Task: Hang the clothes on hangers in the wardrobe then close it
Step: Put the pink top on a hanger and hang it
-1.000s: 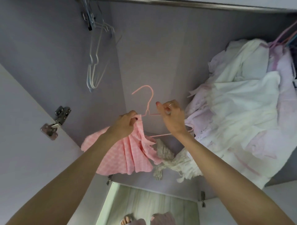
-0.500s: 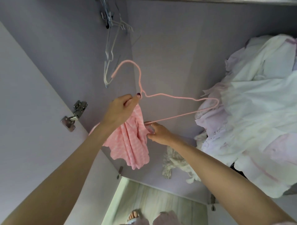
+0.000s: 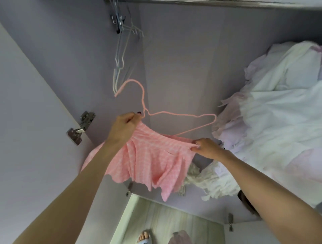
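The checked skirt (image 3: 149,156) pinched in the fingers (image 3: 132,118) is pink with a fine white grid. The wire hanger (image 3: 174,115) just above them is the same pink. Fingernails are dark. Right of the fingers hang white and pale lilac garments (image 3: 271,125). Above, the empty hangers (image 3: 120,57) are silvery white; the wardrobe wall (image 3: 183,61) is lilac-grey.

The rail (image 3: 209,2) above the pink hanger (image 3: 181,114) is cut by the top edge, and so are the hooks of the empty hangers (image 3: 122,57) on it. The hanger's left shoulder is hidden behind the left hand (image 3: 123,128) and the pink skirt (image 3: 153,162). To its right, the white clothes (image 3: 278,132) run off the right edge. Below, a foot (image 3: 144,237) is cut by the bottom edge.
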A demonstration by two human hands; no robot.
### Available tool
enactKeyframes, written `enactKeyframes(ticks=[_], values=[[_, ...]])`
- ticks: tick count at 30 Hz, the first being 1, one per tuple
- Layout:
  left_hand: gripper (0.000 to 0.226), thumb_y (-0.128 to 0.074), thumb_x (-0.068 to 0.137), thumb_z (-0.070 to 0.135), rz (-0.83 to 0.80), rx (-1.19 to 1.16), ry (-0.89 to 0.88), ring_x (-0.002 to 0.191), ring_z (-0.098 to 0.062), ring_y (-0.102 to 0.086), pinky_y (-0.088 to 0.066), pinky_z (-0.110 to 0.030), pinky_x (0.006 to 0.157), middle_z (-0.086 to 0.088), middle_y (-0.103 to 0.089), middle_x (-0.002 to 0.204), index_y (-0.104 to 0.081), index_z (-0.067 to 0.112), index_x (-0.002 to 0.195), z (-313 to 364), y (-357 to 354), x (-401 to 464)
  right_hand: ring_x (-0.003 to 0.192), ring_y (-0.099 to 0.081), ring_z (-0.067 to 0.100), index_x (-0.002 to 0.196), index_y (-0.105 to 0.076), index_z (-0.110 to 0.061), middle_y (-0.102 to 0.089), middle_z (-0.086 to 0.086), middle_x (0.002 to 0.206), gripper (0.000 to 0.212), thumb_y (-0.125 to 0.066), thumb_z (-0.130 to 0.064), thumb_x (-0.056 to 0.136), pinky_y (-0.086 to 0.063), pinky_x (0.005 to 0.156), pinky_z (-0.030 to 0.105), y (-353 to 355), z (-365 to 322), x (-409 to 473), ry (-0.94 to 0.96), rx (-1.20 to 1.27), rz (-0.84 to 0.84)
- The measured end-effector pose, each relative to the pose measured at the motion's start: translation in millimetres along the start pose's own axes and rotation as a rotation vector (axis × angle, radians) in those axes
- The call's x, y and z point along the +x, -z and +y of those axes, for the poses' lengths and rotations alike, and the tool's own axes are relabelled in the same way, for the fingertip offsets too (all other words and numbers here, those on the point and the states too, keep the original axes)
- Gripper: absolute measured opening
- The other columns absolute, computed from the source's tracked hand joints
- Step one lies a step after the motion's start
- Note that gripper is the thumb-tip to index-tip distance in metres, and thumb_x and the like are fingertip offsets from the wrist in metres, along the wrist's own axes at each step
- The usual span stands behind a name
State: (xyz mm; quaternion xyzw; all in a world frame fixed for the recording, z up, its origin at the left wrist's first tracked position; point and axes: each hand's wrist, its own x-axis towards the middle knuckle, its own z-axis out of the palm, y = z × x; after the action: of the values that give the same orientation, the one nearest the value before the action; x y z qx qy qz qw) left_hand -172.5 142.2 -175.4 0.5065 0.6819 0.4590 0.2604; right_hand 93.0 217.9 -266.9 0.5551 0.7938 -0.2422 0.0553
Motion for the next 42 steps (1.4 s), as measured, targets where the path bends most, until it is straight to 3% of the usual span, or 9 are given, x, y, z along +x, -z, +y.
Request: enactKeyframes(ticks=[6, 10, 14, 20, 24, 28, 34, 37, 42], values=[[0.036, -0.053, 0.093, 0.024, -0.026, 0.224, 0.012, 0.066, -0.023, -0.041, -0.029, -0.029, 0.063, -0.009, -0.044, 0.062, -0.049, 0.01, 0.06, 5.8, -24.7, 1.4, 0.107, -0.062, 0.028, 0.112, -0.068, -0.012, -0.067, 0.013, 0.114, 0.029, -0.058, -0.028, 0.09, -0.048, 0.09, 0.033, 46.0, 43.0, -18.2, -0.077, -0.002, 0.132], [0.032, -0.047, 0.095, 0.025, -0.019, 0.382, -0.051, 0.077, -0.036, -0.052, -0.025, -0.027, 0.063, -0.022, -0.058, 0.076, -0.056, 0.006, 0.071, 20.2, -40.3, -2.8, 0.098, -0.065, 0.031, 0.1, -0.072, -0.01, -0.07, 0.014, 0.1, 0.024, -0.057, -0.025, 0.087, -0.05, 0.083, 0.033, 65.5, 55.5, -26.7, -0.057, -0.054, 0.234], [0.034, -0.046, 0.096, 0.023, -0.029, 0.391, -0.089, 0.072, -0.034, -0.046, -0.022, -0.026, 0.06, -0.021, -0.052, 0.072, -0.046, 0.009, 0.065, 28.6, -43.8, -0.5, 0.083, -0.064, 0.037, 0.077, -0.068, 0.002, -0.068, 0.024, 0.083, 0.045, -0.039, -0.032, 0.07, -0.038, 0.067, 0.027, 84.3, 59.0, -36.5, -0.08, -0.114, 0.338], [0.037, -0.047, 0.096, 0.024, -0.064, 0.356, -0.111, 0.07, -0.03, -0.043, -0.022, -0.025, 0.059, -0.017, -0.048, 0.068, -0.049, 0.004, 0.065, 38.8, -42.4, 2.7, 0.107, -0.055, 0.033, 0.103, -0.064, -0.004, -0.065, 0.016, 0.109, 0.037, -0.046, -0.033, 0.087, -0.042, 0.091, 0.033, 102.9, 72.1, -35.8, -0.242, -0.208, 0.341], [0.035, -0.047, 0.096, 0.025, -0.002, 0.175, -0.126, 0.072, -0.022, -0.046, -0.027, -0.027, 0.061, -0.026, -0.057, 0.078, -0.061, -0.004, 0.081, 46.9, -39.0, 4.2, 0.111, -0.054, 0.031, 0.112, -0.061, -0.005, -0.061, 0.013, 0.119, 0.037, -0.053, -0.031, 0.086, -0.043, 0.093, 0.034, 103.2, 71.7, -33.9, -0.27, -0.207, 0.302], [0.036, -0.047, 0.096, 0.026, -0.021, 0.107, -0.085, 0.069, -0.02, -0.039, -0.032, -0.029, 0.063, -0.012, -0.046, 0.067, -0.06, -0.004, 0.081, 42.9, -35.2, 3.2, 0.118, -0.048, 0.032, 0.124, -0.055, -0.014, -0.052, 0.011, 0.13, 0.043, -0.055, -0.035, 0.087, -0.04, 0.097, 0.036, 100.9, 71.2, -36.3, -0.296, -0.175, 0.248], [0.036, -0.047, 0.096, 0.025, -0.072, 0.265, -0.12, 0.065, -0.026, -0.036, -0.027, -0.026, 0.055, -0.007, -0.04, 0.058, -0.049, 0.004, 0.066, 37.4, -35.7, -2.5, 0.12, -0.044, 0.031, 0.126, -0.053, -0.022, -0.045, 0.01, 0.133, 0.05, -0.058, -0.042, 0.081, -0.038, 0.092, 0.04, 101.7, 73.5, -31.9, -0.311, -0.076, 0.199], [0.038, -0.048, 0.095, 0.025, -0.102, 0.307, -0.141, 0.062, -0.025, -0.032, -0.032, -0.012, 0.051, -0.006, -0.036, 0.055, -0.049, -0.001, 0.068, 35.6, -34.2, -0.8, 0.117, -0.047, 0.028, 0.124, -0.053, -0.018, -0.049, 0.007, 0.128, 0.054, -0.048, -0.046, 0.078, -0.038, 0.086, 0.035, 106.0, 67.2, -31.9, -0.286, -0.118, 0.218], [0.037, -0.049, 0.095, 0.024, -0.089, 0.186, -0.153, 0.059, -0.021, -0.034, -0.033, -0.024, 0.056, -0.006, -0.042, 0.058, -0.049, 0.004, 0.064, 34.6, -29.1, 1.0, 0.119, -0.045, 0.03, 0.125, -0.052, -0.016, -0.049, 0.006, 0.13, 0.047, -0.051, -0.037, 0.083, -0.039, 0.099, 0.039, 113.2, 67.0, -30.8, -0.286, -0.204, 0.229]])
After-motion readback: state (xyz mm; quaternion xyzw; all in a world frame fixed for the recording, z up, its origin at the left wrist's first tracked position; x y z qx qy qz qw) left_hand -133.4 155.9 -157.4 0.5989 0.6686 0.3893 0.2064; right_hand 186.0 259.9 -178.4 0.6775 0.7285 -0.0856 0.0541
